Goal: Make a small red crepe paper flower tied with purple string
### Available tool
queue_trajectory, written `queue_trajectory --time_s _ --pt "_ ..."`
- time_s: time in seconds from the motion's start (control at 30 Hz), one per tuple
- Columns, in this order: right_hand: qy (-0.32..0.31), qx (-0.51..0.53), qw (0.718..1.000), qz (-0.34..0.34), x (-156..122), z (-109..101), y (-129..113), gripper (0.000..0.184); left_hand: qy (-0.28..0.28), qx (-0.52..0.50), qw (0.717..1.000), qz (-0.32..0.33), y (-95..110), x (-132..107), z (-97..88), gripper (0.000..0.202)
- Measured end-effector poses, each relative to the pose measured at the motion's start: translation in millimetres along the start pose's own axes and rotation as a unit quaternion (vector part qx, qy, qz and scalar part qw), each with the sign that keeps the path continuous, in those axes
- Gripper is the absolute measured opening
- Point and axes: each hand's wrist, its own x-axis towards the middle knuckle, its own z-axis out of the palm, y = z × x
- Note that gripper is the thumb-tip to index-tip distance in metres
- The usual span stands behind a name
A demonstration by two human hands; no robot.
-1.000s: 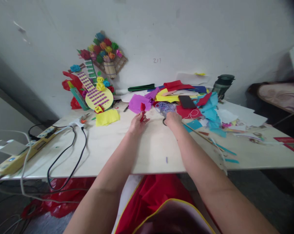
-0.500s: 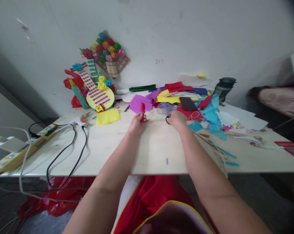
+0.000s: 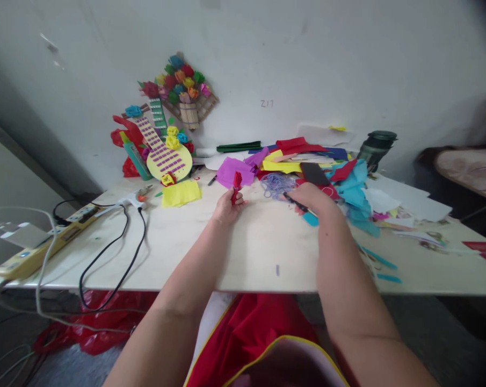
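Observation:
My left hand (image 3: 228, 206) is closed around the lower end of a narrow, bunched piece of red crepe paper (image 3: 237, 181), which stands upright above the fingers. My right hand (image 3: 307, 198) is closed on scissors (image 3: 296, 203) with black handles, held low over the table; part of them is hidden by the hand. Just beyond the right fingers lies a loose tangle of pale purple string (image 3: 275, 185). A black phone (image 3: 314, 174) rests behind the right hand. Purple crepe paper (image 3: 234, 171) lies beyond the left hand.
Yellow paper (image 3: 181, 193), a paper-flower guitar craft (image 3: 170, 161) and a glue bottle (image 3: 135, 157) are to the left. A power strip (image 3: 45, 242) with cables lies at the left edge. Blue crepe paper (image 3: 353, 183) and a dark bottle (image 3: 376, 149) stand right.
My right hand has moved right and slightly nearer with the scissors, which now point differently, uncovering the purple string. The left hand still holds the red crepe paper in about the same place.

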Motion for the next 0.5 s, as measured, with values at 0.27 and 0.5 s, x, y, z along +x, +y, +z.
queue_trajectory --time_s 0.27,0.5 --pt "-0.205 0.271 0.931 -0.137 -17.1 17.4 -24.7 0.027 0.026 -0.004 0.999 0.023 0.3 1.8 1.9 0.019" --pt "-0.262 0.260 0.920 -0.132 -13.6 42.8 -31.9 0.036 0.045 0.014 0.998 0.039 0.7 1.5 4.9 0.017"
